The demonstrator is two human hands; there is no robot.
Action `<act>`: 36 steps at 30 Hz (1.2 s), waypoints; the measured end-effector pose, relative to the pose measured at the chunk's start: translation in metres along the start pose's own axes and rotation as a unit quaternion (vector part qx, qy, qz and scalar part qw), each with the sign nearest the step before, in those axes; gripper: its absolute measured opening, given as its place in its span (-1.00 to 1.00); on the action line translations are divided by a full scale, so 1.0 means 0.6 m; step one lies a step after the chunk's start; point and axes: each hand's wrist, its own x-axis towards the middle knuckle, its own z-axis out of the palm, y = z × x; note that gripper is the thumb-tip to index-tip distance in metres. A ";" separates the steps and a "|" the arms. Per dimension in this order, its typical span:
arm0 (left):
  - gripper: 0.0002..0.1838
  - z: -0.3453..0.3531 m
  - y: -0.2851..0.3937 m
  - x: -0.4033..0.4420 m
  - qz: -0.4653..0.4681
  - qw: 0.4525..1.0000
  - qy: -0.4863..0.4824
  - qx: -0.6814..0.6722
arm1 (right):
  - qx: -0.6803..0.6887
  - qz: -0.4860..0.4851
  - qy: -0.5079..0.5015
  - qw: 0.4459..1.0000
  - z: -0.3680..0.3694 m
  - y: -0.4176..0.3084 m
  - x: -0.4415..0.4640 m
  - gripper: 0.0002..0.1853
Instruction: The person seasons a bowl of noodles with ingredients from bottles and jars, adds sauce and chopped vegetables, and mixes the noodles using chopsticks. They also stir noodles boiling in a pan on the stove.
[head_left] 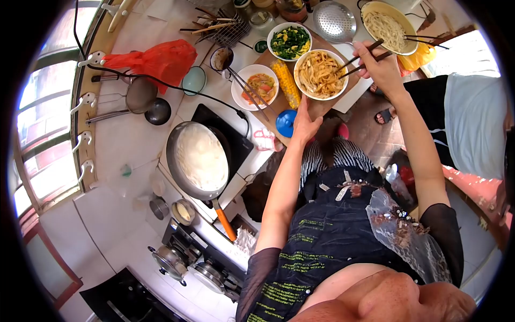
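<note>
My right hand [375, 68] is closed on a pair of dark chopsticks [354, 64], whose tips are in the sauced noodles [321, 74]. The noodles fill a white bowl [323, 98]. At the bowl's near side is my left hand [307, 124], its thumb against the wall; its other fingers are partly hidden. Around the bowl are a corn cob [286, 85], a bowl of greens and egg [290, 43], a dish of tomato and egg [260, 88] with chopsticks across it, and a blue lid [286, 123]. All sit on or beside a wooden board [322, 109].
A frying pan [201, 158] with whitish contents rests on a black cooktop [241, 142]. A yellow bowl of plain noodles [387, 32] and a skimmer [335, 21] lie at the back right. Another person [475, 118] stands at the right. Ladles [157, 111] hang left.
</note>
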 end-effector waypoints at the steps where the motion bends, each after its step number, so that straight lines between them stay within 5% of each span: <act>1: -0.01 -0.002 0.008 -0.001 -0.011 1.000 -0.004 0.009 | -0.001 0.000 -0.001 1.000 0.009 0.023 0.005 -0.60; 3: 0.00 -0.002 0.007 -0.001 -0.013 1.000 -0.003 0.012 | -0.104 0.062 0.037 0.992 0.049 0.101 0.009 -0.62; 5: 0.00 -0.002 0.007 0.002 -0.014 1.000 -0.002 0.018 | -0.115 0.006 0.075 0.990 0.088 0.111 0.002 -0.61; 8: 0.00 -0.001 0.005 0.000 -0.012 1.000 -0.003 0.016 | 0.062 0.059 0.098 0.992 0.080 0.056 -0.005 -0.61; 17: 0.00 -0.003 0.009 -0.001 -0.017 1.000 -0.004 0.017 | 0.095 0.083 -0.027 0.992 -0.002 0.066 -0.015 -0.66; 21: 0.00 -0.003 0.008 -0.001 -0.016 1.000 -0.004 0.020 | 0.194 0.127 0.118 0.966 0.050 0.171 -0.022 -0.65; 36: 0.00 -0.005 0.012 -0.001 -0.012 0.999 -0.006 0.039 | 0.374 0.237 0.207 0.872 0.038 0.266 -0.019 -0.64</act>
